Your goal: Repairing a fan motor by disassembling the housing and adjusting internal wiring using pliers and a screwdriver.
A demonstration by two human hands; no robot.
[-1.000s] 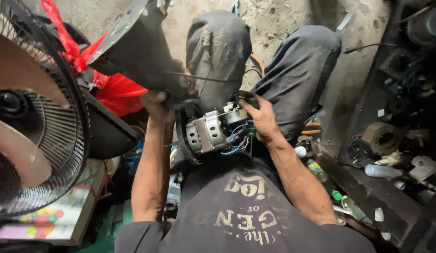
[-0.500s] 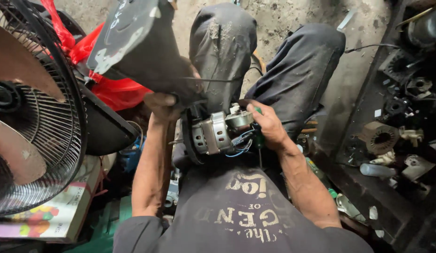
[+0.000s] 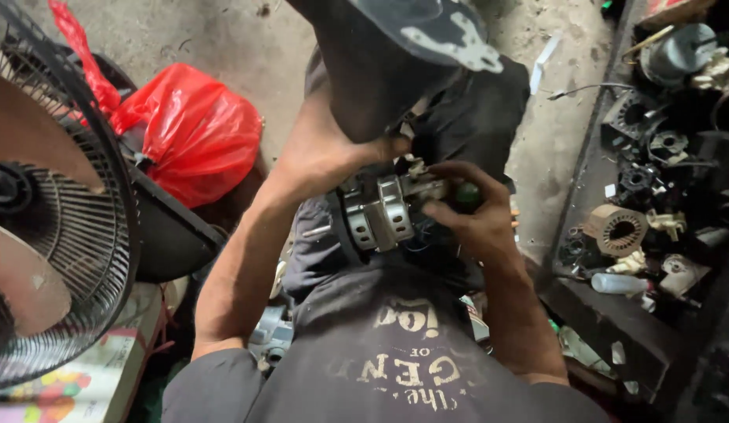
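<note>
**Listener:** What are your hands on right now?

**Me:** A bare fan motor (image 3: 378, 211), silver metal frame with dark windings behind it, resting in my lap against my dark shirt. My left hand (image 3: 321, 153) wraps the top of it, fingers closed where a big dark plastic housing (image 3: 388, 55) with pale scuffed patches meets the motor. My right hand (image 3: 470, 215) is pinched shut around the green handle of a screwdriver (image 3: 467, 196), its tip aimed left into the motor's side.

**Listener:** Can you see the tip seated in a screw?

**Me:** No, my fingers hide it. That is where I would take care, I think: keep the driver in line with the screw and press in before turning, so it does not slip into the blue wires (image 3: 419, 244) below the frame.

**Listener:** And the left hand's part?

**Me:** To stop the motor twisting. The housing leans up and away from me, so I judge its weight could tip the whole piece.

**Listener:** What surrounds you?

**Me:** A caged fan (image 3: 43, 211) with pale blades at my left, a red plastic bag (image 3: 188, 129) on the concrete floor beyond it, and at my right a dark tray of parts (image 3: 591, 305) holding a copper-wound stator (image 3: 619, 229) and small fittings.
</note>
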